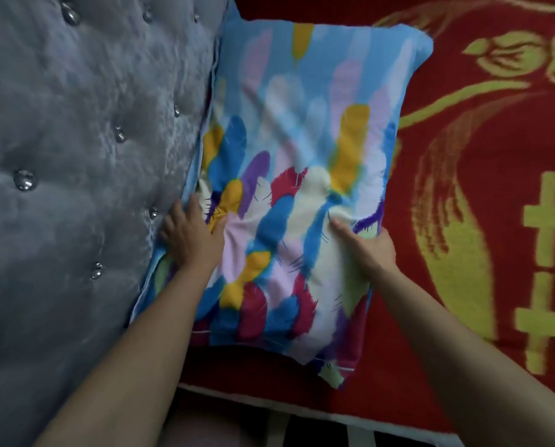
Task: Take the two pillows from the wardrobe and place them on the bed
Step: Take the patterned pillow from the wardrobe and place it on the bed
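Note:
A pillow (302,150) in a blue cover with coloured feather prints lies on the bed's red and yellow blanket (495,175), its left edge against the grey tufted headboard (76,140). My left hand (190,235) grips the pillow's left edge beside the headboard, fingers tucked behind it. My right hand (368,245) holds the pillow's right side, thumb pressed into the fabric. A second layer of blue fabric shows along the left edge under the pillow; I cannot tell whether it is another pillow.
The headboard fills the left of the view, with shiny buttons. The blanket stretches to the right. The bed's near edge (269,401) runs along the bottom, with a dark striped floor below it.

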The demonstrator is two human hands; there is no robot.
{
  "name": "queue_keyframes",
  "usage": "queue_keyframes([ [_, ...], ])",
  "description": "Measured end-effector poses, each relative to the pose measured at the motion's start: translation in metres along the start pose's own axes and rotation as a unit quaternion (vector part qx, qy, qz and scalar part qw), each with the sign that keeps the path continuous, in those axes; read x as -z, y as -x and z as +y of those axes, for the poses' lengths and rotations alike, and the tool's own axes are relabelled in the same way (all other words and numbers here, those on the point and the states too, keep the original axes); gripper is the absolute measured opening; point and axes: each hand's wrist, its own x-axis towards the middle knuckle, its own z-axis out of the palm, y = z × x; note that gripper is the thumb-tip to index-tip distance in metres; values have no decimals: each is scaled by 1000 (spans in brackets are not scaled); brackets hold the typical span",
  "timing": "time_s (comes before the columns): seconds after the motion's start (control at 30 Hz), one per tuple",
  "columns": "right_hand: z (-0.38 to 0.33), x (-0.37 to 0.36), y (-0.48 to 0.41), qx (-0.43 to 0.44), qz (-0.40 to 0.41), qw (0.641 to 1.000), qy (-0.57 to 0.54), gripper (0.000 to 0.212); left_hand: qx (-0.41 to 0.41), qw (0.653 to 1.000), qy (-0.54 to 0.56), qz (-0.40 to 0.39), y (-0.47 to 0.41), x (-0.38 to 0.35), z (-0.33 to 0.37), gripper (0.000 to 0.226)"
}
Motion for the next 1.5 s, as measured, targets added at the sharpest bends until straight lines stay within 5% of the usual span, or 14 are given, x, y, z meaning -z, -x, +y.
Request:
queue_keyframes([
  [0.1,-23,0,12,109,85,989,58,73,17,994,97,35,-5,9,14,24],
  [0.23,-48,5,33,333,196,919,79,45,73,964,231,110,3,22,27,23],
  [0.33,-61,16,29,419,246,873,50,43,54,942,273,187,5,31,40,22],
  [0.43,-70,22,5,370,244,894,70,54,20,940,265,214,-8,25,50,24],
  [0.6,-42,18,-39,147,97,963,203,101,2,995,98,-18,-14,-24,42,60],
  [0.7,-19,8,-46,131,75,967,204,99,-6,991,50,-125,2,-54,20,67],
  [0.77,-11,3,-41,202,103,945,235,94,-5,988,47,-144,0,-61,12,67],
  [0.9,13,-3,-28,335,106,848,397,84,-11,992,39,-123,1,-66,12,69],
  [1.07,26,-1,-21,321,91,845,419,87,-4,997,38,-63,31,-66,19,72],
  [1.33,32,26,19,337,33,820,462,84,-65,995,-5,-79,103,-45,31,73],
  [1.5,-20,86,46,432,73,801,409,81,-129,990,17,60,117,31,77,69],
])
